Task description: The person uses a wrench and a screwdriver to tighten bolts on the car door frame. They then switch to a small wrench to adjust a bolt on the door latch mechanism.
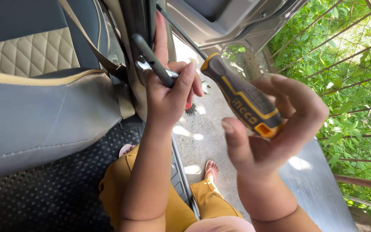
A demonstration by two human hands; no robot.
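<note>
Car seat: grey with quilted cream panel, far left, over a studded black floor mat. Left hand: closed around a metal wrench, held against the door pillar. Right hand: fingers curled around the grey-and-yellow screwdriver, shaft pointing far-left. Wire fence with foliage, far right.

A grey car seat with a cream quilted panel fills the left, above a black studded floor mat. Sunlit concrete ground lies outside, perhaps a driveway, beside a rusty wire fence backed by green leaves.
</note>
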